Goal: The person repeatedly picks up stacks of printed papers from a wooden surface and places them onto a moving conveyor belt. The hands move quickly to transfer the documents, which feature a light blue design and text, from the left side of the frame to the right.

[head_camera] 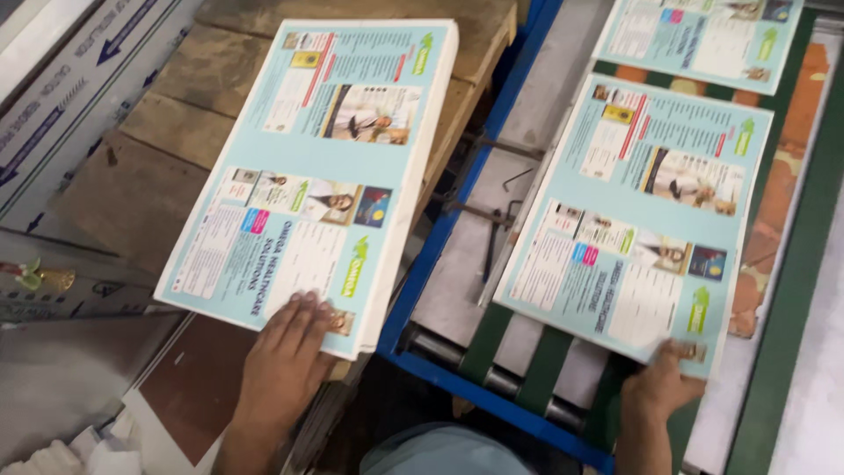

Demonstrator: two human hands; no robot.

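Left hand [290,347] lies flat, fingers spread, on the printed-sheet stack [325,167] at centre-left, while the right hand [664,383] pinches the near edge of a printed sheet [633,237] on the conveyor's green belts [541,369] at lower right.

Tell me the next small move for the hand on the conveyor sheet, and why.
Probably lift that sheet across onto the stack. The right hand already pinches its near corner, the left hand lies flat on the stack, and another sheet follows on the belt.
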